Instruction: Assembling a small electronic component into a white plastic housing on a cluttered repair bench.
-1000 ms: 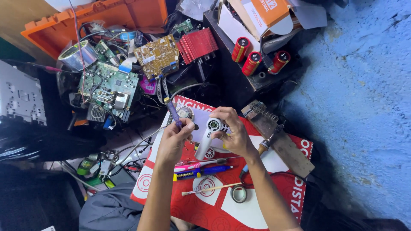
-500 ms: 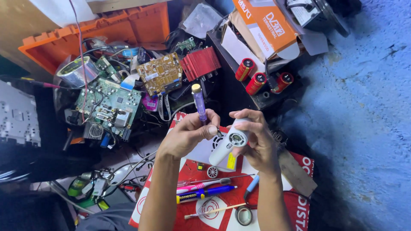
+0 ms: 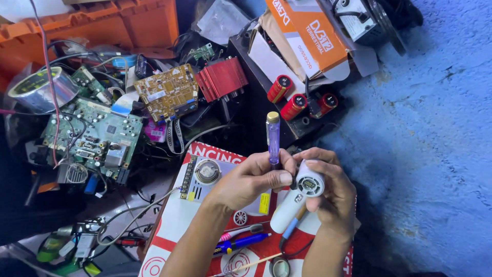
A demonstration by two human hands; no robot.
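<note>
My left hand [image 3: 253,179] grips a screwdriver with a clear purple handle [image 3: 273,136], its handle standing upright and its tip down at a small white hand-held device [image 3: 300,197]. My right hand [image 3: 333,192] wraps around that white device from the right, its round face with a small dark screen turned up. Both hands hover over a red and white printed sheet [image 3: 174,231]. A grey metal power unit with a round part [image 3: 205,177] lies on the sheet just left of my left hand.
A green circuit board [image 3: 92,136], a yellow board [image 3: 166,92] and a red finned heat sink [image 3: 220,79] lie at the left among wires. Three red capacitors [image 3: 294,105] stand on a dark box. An orange crate [image 3: 102,25], orange carton [image 3: 307,31], pens [image 3: 246,241], blue floor at right.
My hands with the white device have stayed close together while the screwdriver was raised from low and tilted to upright. The view has moved in closer to the hands.
</note>
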